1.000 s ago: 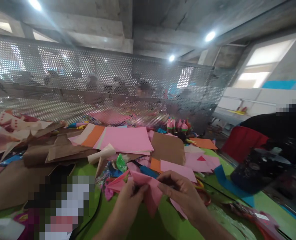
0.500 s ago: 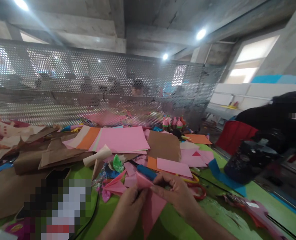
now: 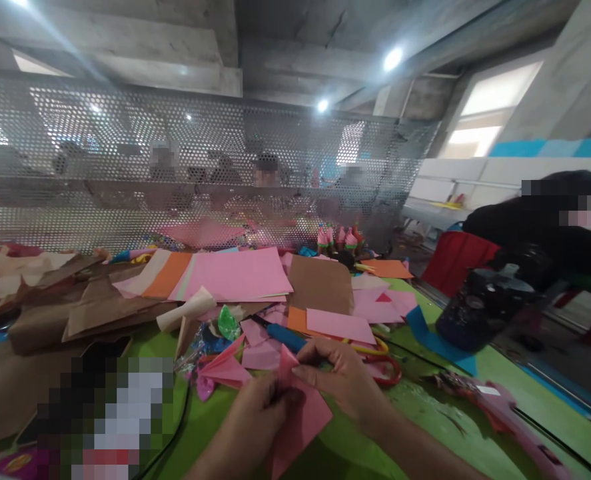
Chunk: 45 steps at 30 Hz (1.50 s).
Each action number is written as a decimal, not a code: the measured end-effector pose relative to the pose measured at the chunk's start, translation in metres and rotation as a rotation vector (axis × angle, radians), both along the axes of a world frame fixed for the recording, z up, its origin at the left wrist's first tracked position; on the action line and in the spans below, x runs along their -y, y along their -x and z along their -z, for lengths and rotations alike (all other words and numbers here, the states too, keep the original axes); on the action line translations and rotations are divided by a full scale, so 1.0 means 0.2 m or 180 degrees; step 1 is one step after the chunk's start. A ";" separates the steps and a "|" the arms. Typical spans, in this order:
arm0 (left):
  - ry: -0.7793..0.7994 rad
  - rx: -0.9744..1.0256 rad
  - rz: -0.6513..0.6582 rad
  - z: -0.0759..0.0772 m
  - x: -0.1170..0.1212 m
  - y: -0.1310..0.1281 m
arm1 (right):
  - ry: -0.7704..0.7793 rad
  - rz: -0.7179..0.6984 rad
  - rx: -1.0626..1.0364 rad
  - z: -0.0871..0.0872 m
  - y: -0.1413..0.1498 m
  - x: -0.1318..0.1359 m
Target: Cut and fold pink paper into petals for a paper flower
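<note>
Both my hands hold one folded pink paper piece (image 3: 300,420) just above the green table (image 3: 425,427). My left hand (image 3: 260,413) pinches its left side from below, fingers closed. My right hand (image 3: 340,377) grips the upper right part, thumb and fingers pressed on the fold. The paper's pointed tip sticks up between the two hands. A folded pink triangle (image 3: 222,367) lies just left of my hands, and a blue-handled tool (image 3: 285,337) lies just behind them.
Stacks of pink, orange and brown paper sheets (image 3: 235,273) cover the table behind. Red-handled scissors (image 3: 385,367) lie right of my right hand. A dark jug (image 3: 475,310) stands at the right edge, a person in black beyond it. A perforated metal screen (image 3: 175,173) closes the back.
The view has shifted slightly right. My hands have lowered the pink paper toward the table and the fold has been pressed flatter, with its wide part now hanging toward me.
</note>
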<state>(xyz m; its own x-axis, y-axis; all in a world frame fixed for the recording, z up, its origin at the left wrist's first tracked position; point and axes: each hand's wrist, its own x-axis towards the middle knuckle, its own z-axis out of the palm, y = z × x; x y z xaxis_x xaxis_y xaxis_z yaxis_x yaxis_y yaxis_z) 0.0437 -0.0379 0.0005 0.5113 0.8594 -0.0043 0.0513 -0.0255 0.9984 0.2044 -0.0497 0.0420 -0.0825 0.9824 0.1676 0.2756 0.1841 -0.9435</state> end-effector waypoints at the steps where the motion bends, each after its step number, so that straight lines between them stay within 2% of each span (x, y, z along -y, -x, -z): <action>1: 0.0001 -0.0042 0.0058 -0.01 0.00 0.00 | -0.0002 0.0022 0.0021 0.00 0.00 0.00; 5: -0.0058 -0.0468 -0.0019 -0.03 0.00 0.02 | 0.0029 -0.0038 0.0097 -0.02 0.00 0.01; 10: -0.0005 -0.0563 0.0182 -0.04 0.02 0.02 | -0.0018 -0.0037 0.0049 -0.03 0.01 0.01; 21: -0.0019 -0.0621 0.0418 -0.06 0.05 0.03 | 0.0139 -0.0165 -0.0283 -0.03 0.01 0.02; 25: -0.0094 -0.0431 0.0444 -0.05 0.04 0.03 | 0.0221 -0.0136 -0.0240 -0.03 0.01 0.01; 27: 0.0029 -0.0273 0.0508 -0.04 0.03 0.03 | 0.0220 -0.0140 -0.0272 -0.03 0.00 0.00; 30: 0.0218 -0.0267 0.0293 -0.03 0.02 0.03 | 0.0210 -0.0194 -0.0124 -0.03 0.00 0.00; 33: 0.0123 -0.0486 -0.0031 -0.03 0.02 0.04 | 0.0176 -0.0124 0.0215 -0.03 0.00 0.00; 35: 0.0063 -0.0463 -0.0152 -0.02 0.01 0.04 | 0.0111 -0.0078 0.0212 -0.03 0.00 0.00; 38: 0.0039 -0.0087 -0.0458 -0.02 -0.01 0.05 | 0.0157 -0.0183 0.0161 -0.03 -0.01 -0.01; 41: 0.0071 0.0476 -0.0718 -0.02 -0.05 0.05 | 0.0261 -0.0338 0.0484 0.00 -0.02 -0.02; 43: 0.0172 0.0774 -0.0708 -0.01 -0.08 0.05 | 0.0190 -0.0264 0.0594 0.03 -0.04 -0.04; 45: 0.0271 0.1024 -0.0594 0.01 -0.09 0.04 | 0.0201 -0.0156 0.0342 0.07 -0.05 -0.05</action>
